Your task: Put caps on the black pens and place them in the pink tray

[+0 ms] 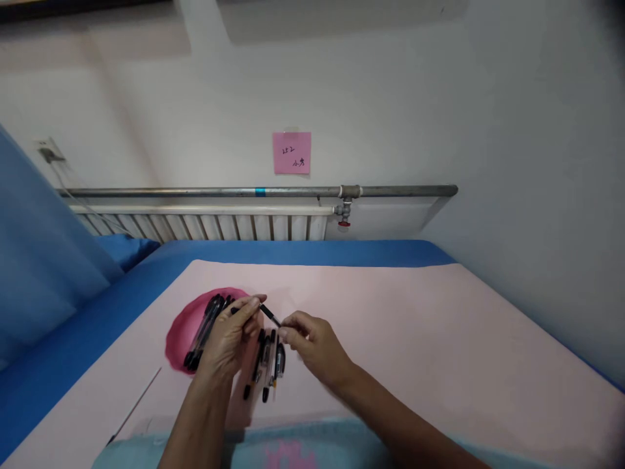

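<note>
Between both hands a black and clear pen [270, 315] is held at a slant. My left hand [234, 332] pinches its upper left end, and the fingers of my right hand [315, 342] close on its lower right tip. Behind my left hand lies a pink scalloped basin [176, 331] holding several black pens [208, 329]. Below the hands, several pens and pen parts [266, 365] lie side by side on the pink sheet [390, 345], caps among them. My left hand partly covers the basin's right side.
A thin refill-like stick [137, 404] lies at the lower left. Blue cloth [303, 253] borders the pink sheet, and a blue curtain [43, 260] hangs at left. Behind are a radiator [244, 227], a pipe with a red valve [344, 223] and a pink note [291, 153].
</note>
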### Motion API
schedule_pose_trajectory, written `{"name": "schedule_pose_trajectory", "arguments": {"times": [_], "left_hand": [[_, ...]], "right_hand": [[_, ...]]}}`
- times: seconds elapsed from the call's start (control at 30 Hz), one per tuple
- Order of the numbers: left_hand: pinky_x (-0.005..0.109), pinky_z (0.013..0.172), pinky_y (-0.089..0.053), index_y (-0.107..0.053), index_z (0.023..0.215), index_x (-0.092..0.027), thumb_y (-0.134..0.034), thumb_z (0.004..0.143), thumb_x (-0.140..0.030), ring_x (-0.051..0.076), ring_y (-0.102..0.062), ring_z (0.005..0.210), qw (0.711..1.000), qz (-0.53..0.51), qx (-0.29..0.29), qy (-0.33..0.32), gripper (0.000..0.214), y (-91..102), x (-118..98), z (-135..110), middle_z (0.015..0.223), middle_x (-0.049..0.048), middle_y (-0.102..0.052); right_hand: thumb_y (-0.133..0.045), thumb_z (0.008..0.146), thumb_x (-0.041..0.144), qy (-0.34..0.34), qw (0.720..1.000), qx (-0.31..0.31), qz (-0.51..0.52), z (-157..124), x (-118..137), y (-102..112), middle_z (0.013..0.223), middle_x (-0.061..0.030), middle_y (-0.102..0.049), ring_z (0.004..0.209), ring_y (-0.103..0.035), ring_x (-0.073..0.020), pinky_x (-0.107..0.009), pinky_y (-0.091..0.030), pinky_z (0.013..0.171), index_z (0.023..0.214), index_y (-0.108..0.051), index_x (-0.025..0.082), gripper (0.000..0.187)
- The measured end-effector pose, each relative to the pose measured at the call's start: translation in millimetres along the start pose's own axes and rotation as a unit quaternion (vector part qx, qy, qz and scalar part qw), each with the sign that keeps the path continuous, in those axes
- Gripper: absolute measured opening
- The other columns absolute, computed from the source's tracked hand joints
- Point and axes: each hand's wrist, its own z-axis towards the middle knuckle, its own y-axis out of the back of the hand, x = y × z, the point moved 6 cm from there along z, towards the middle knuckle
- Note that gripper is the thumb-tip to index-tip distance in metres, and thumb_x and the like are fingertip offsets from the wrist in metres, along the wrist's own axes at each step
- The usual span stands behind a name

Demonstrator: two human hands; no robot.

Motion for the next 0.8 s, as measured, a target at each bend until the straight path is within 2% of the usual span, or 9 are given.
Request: {"name": "schedule_pose_trajectory", "arguments": {"times": [0.13,0.2,0.27,0.33,0.4,0.47,0.53,0.67,0.8], "left_hand": [[0.012,0.037,-0.022,-0.065,0.072,-0.008,-0.073,0.059,-0.022,-0.001,-0.032,0.038,0.998,-0.011,-0.043,-0.035,0.021,-1.9,-1.3,-1.3,0.045,-0.0063,-0.042],[0.013,0.037,-0.023,-0.065,0.069,-0.009,-0.073,0.058,-0.022,0.0,-0.032,0.039,0.997,-0.018,-0.051,-0.048,0.018,-2.2,-1.5,-1.8,0.046,-0.0061,-0.043],[0.013,0.037,-0.023,-0.065,0.071,-0.009,-0.073,0.059,-0.022,0.0,-0.033,0.039,0.998,-0.023,-0.035,-0.048,0.019,-3.0,-1.0,-1.9,0.047,-0.0061,-0.043],[0.014,0.037,-0.023,-0.066,0.076,-0.009,-0.072,0.06,-0.023,0.0,-0.031,0.039,0.999,-0.019,0.007,-0.026,0.022,-5.5,1.2,-2.1,0.047,-0.0065,-0.041],[0.014,0.038,-0.023,-0.066,0.081,-0.008,-0.07,0.063,-0.024,0.0,-0.03,0.039,0.999,-0.012,0.048,0.002,0.024,-7.9,3.8,-3.0,0.047,-0.0071,-0.039],[0.014,0.038,-0.023,-0.066,0.083,-0.008,-0.069,0.065,-0.023,0.0,-0.03,0.039,0.998,-0.008,0.068,0.017,0.024,-9.0,5.4,-3.8,0.047,-0.0074,-0.038],[0.014,0.038,-0.023,-0.066,0.082,-0.008,-0.069,0.065,-0.023,0.0,-0.03,0.04,0.997,-0.009,0.069,0.021,0.023,-9.3,6.5,-3.6,0.048,-0.0073,-0.037],[0.014,0.038,-0.022,-0.066,0.08,-0.008,-0.069,0.065,-0.023,0.0,-0.03,0.039,0.998,-0.016,0.053,0.016,0.022,-9.3,7.0,-2.5,0.047,-0.0072,-0.038],[0.013,0.037,-0.024,-0.066,0.081,-0.007,-0.068,0.066,-0.023,0.0,-0.03,0.038,0.999,-0.009,0.045,0.001,0.022,-6.2,2.6,-1.2,0.047,-0.0069,-0.039]], "right_hand": [[-0.05,0.078,0.023,0.146,0.963,-0.072,-0.215,-6.4,17.0,3.4,0.068,-0.001,-0.057,0.066,-0.048,-0.0118,-0.024,-0.036,0.064,0.071,-0.057,0.017,0.011],[-0.05,0.078,0.023,0.175,0.947,-0.088,-0.254,-8.6,21.0,3.3,0.069,-0.0028,-0.057,0.069,-0.048,-0.0135,-0.027,-0.036,0.068,0.071,-0.056,0.017,0.012],[-0.051,0.077,0.026,0.119,0.973,-0.07,-0.186,-5.8,15.2,4.3,0.067,-0.0022,-0.056,0.065,-0.048,-0.0129,-0.026,-0.037,0.064,0.071,-0.055,0.017,0.012],[-0.046,0.079,0.033,-0.006,1.0,0.013,-0.024,-2.1,0.7,-1.9,0.064,-0.0014,-0.056,0.055,-0.048,-0.011,-0.024,-0.037,0.054,0.074,-0.054,0.016,0.019],[-0.041,0.08,0.039,-0.109,0.978,0.11,0.142,-3.0,-7.9,-13.6,0.061,-0.001,-0.055,0.046,-0.045,-0.0093,-0.023,-0.036,0.047,0.077,-0.053,0.015,0.028],[-0.043,0.078,0.04,-0.141,0.949,0.153,0.235,-3.4,-8.1,-18.6,0.06,-0.0006,-0.055,0.043,-0.044,-0.0079,-0.022,-0.034,0.044,0.076,-0.053,0.013,0.028],[-0.052,0.073,0.034,-0.132,0.95,0.129,0.252,-1.1,-7.3,-15.3,0.058,0.0014,-0.053,0.043,-0.043,-0.0064,-0.021,-0.032,0.045,0.072,-0.053,0.013,0.021],[-0.066,0.059,0.022,-0.09,0.977,0.01,0.191,1.8,-4.4,-2.0,0.057,0.0053,-0.05,0.049,-0.045,-0.0055,-0.018,-0.034,0.048,0.066,-0.05,0.015,0.018],[-0.058,0.068,0.03,-0.17,0.956,0.094,0.221,-3.9,-7.7,-14.4,0.061,0.0036,-0.053,0.042,-0.042,-0.005,-0.016,-0.025,0.035,0.076,-0.051,0.017,0.017]]}}
